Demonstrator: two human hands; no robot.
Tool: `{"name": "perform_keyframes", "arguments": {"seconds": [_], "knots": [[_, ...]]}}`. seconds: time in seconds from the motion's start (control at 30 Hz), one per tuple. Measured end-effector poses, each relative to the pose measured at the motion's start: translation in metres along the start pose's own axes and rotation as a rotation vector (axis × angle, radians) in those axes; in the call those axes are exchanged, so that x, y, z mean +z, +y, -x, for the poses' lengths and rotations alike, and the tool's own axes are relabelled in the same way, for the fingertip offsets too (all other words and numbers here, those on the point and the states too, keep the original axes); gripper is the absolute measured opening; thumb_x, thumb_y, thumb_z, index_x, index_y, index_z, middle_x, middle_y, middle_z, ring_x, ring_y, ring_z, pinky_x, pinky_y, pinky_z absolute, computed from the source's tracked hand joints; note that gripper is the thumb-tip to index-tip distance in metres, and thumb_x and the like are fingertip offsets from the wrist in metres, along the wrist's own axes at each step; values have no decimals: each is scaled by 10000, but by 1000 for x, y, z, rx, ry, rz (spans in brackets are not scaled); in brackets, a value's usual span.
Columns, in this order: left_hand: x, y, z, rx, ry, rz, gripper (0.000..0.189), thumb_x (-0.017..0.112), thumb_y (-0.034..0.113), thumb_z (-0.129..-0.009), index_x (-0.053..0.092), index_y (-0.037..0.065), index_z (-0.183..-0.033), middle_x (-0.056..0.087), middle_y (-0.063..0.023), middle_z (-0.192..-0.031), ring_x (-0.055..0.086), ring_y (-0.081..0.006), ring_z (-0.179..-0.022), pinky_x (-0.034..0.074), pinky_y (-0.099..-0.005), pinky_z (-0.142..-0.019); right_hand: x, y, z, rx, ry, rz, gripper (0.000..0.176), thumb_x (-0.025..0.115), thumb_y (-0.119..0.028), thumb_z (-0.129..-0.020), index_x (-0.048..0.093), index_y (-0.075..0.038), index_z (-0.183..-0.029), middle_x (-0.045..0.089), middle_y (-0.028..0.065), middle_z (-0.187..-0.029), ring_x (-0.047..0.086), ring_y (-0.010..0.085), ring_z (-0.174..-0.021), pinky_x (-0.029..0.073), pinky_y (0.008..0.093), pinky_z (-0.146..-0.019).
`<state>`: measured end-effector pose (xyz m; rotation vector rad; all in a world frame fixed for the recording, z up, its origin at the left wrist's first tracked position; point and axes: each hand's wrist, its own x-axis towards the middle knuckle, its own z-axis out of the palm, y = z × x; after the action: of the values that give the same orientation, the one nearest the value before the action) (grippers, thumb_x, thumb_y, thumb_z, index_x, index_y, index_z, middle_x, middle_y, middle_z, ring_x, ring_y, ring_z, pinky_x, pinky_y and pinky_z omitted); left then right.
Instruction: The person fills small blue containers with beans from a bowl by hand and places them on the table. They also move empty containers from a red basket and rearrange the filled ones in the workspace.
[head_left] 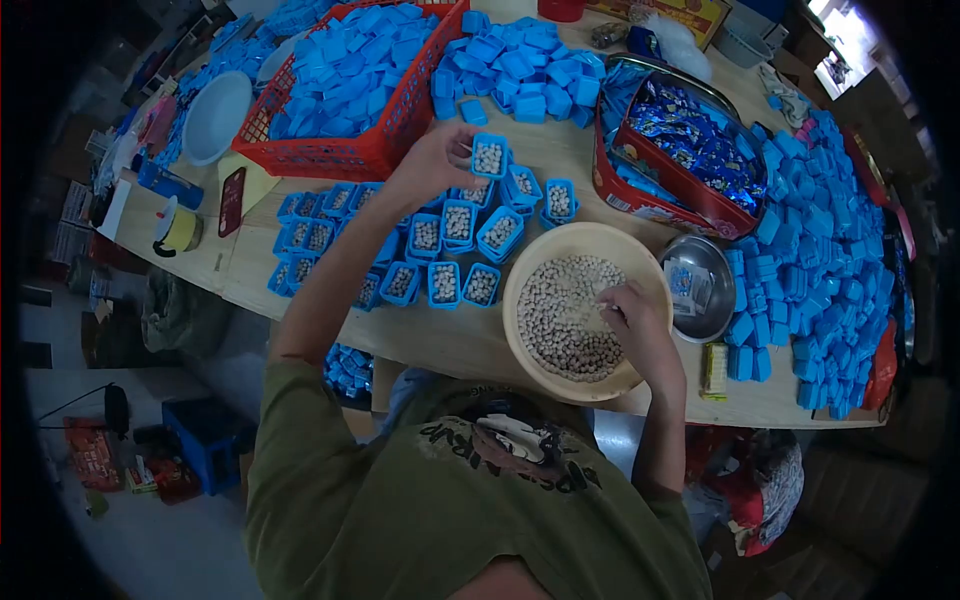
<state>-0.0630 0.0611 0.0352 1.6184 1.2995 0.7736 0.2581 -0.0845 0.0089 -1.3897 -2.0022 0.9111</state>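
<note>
My left hand [440, 163] is closed on the left edge of a small blue box [489, 157] filled with pale round balls. That box is held over a cluster of similar filled boxes, among them one box [458, 222] just below it. My right hand [638, 325] reaches into a cream basin [523, 357] of loose pale balls [565, 315]. Its fingers are bent together at the surface of the balls, and what they hold, if anything, is hidden.
Behind stands a red basket [330, 155] heaped with blue boxes, beside a loose pile [525, 65]. A red tin [690, 200] holds blue packets. Right of the basin are a metal bowl [715, 310] with sachets and a large heap of blue boxes [810, 240]. A phone [232, 200] lies left.
</note>
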Motion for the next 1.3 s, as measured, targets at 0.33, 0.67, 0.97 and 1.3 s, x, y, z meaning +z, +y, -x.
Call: {"name": "perform_keyframes", "arguments": {"seconds": [0.33, 0.67, 0.97, 1.3], "knots": [[6, -75, -88, -72, -66, -169, 751, 837, -11, -610, 479, -15, -1269, 597, -146, -1178, 579, -248, -1097, 493, -350, -931, 5, 3, -9, 174, -247, 369, 511, 695, -126, -765, 508, -79, -1238, 483, 172, -1228, 487, 340, -1152, 412, 423, -953], [-37, -66, -107, -34, -90, -414, 859, 849, 154, -654, 411, 5, -1377, 517, -205, -1289, 523, -315, -1175, 446, -378, -988, 25, -9, -55, -28, -540, 387, 849, 790, -141, -640, 389, -163, -1388, 349, 167, -1411, 306, 418, -1330, 337, 470, -1086], [-21, -97, -167, 113, 47, -1039, 608, 795, 155, -659, 537, 49, -1199, 550, -210, -1200, 520, -384, -1137, 467, -473, -941, 47, -23, -23, 60, -731, 299, 546, 708, -48, -664, 539, -123, -1178, 444, 223, -1265, 439, 433, -1204, 465, 475, -934], [-40, -48, -136, 134, 139, -789, 516, 768, 270, -700, 585, 71, -1140, 563, -221, -1182, 572, -361, -1064, 498, -428, -896, 49, -2, -12, 123, -700, 201, 274, 586, -7, -748, 595, -44, -1019, 598, 202, -971, 596, 383, -942, 481, 436, -815]]}}
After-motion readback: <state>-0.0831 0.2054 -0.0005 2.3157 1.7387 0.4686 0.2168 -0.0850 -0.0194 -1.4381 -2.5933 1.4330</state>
